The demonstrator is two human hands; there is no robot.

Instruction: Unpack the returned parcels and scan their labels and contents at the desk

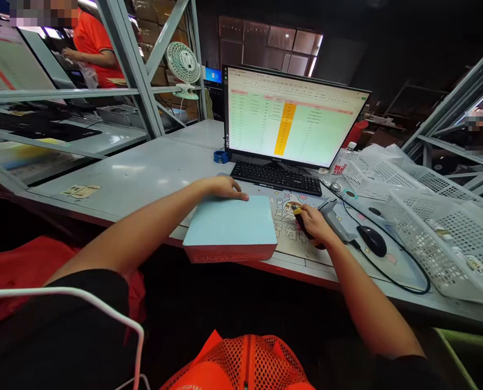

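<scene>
Our left hand (225, 188) lies over the far edge of a box (230, 223), its fingers on the pale blue top; we cannot tell whether that grip is narrow or wide. The box sits at the near edge of the counter (144, 167), its red, lettered side facing us. In our right hand (314, 222) the grip is closed round a black-and-yellow tool (302, 221), held to the right of the box above a printed mat (288, 244). Just beside that hand lies a grey device (339, 223) with a cable, then a black mouse (371, 240). Toward the counter's far edge we see a keyboard (276, 178) before a monitor (253, 119), and white baskets (424, 244) line the right edge.
</scene>
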